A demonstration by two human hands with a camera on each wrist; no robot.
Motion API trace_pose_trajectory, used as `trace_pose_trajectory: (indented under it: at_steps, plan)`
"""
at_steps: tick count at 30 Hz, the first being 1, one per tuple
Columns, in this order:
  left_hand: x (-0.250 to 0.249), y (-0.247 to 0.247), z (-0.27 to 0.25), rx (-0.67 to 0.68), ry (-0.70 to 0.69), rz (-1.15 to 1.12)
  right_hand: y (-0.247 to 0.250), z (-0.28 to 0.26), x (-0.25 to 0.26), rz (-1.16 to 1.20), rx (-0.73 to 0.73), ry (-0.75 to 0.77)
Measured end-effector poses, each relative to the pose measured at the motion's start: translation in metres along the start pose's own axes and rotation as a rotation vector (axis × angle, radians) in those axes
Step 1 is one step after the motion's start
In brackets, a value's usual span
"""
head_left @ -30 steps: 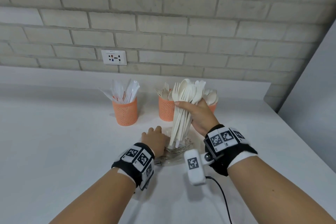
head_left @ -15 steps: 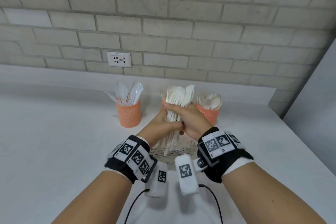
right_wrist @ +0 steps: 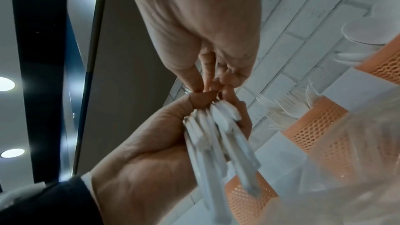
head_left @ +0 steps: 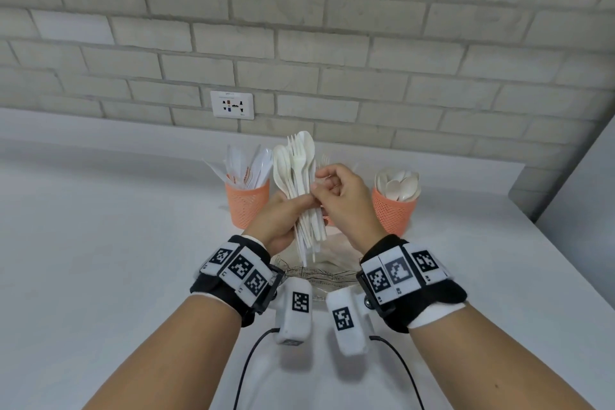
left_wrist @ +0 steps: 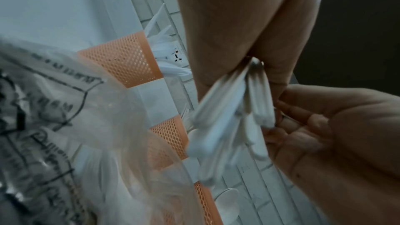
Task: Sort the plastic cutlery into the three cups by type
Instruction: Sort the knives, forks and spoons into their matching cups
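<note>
My left hand (head_left: 283,216) grips an upright bundle of white plastic spoons and forks (head_left: 299,176) by the handles, above the table. My right hand (head_left: 342,196) pinches one piece at the bundle's right edge with thumb and forefinger; its type cannot be told. Three orange mesh cups stand behind. The left cup (head_left: 247,206) holds knives and the right cup (head_left: 394,210) holds spoons. The middle cup (right_wrist: 314,126) holds forks and is mostly hidden by my hands in the head view. The handles (left_wrist: 227,126) fan out below my left fist in the left wrist view.
A clear printed plastic bag (head_left: 316,273) lies on the white table (head_left: 100,260) right under my hands. A brick wall with a socket (head_left: 232,105) runs close behind the cups. A grey wall (head_left: 579,196) bounds the table on the right.
The bundle has passed from my right hand to my left, which came up from the bag. My right hand let go of its full grip and now pinches at the bundle's edge.
</note>
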State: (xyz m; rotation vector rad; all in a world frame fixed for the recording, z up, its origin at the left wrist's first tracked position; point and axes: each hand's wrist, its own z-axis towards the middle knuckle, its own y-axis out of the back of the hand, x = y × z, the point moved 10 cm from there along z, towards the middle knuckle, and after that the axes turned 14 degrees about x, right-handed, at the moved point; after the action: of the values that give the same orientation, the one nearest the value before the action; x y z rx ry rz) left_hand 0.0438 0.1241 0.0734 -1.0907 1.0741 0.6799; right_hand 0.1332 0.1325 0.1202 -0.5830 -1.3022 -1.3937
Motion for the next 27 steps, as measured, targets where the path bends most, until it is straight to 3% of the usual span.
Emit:
trace_pose_trajectory:
  at_steps: [5, 15, 21, 27]
  plan:
    - [0.006, 0.004, -0.002, 0.013, 0.038, -0.080, -0.005, 0.004, 0.001, -0.118, 0.037, 0.023]
    - [0.017, 0.015, -0.007, -0.017, 0.111, -0.148, -0.019, 0.016, -0.027, -0.039, 0.131, -0.188]
    - [0.010, 0.019, -0.009, -0.015, 0.087, -0.102, -0.033, 0.017, -0.032, 0.008, 0.203, -0.252]
    - [0.008, 0.031, -0.009, -0.064, 0.065, -0.129, -0.018, 0.020, -0.015, 0.068, 0.084, -0.144]
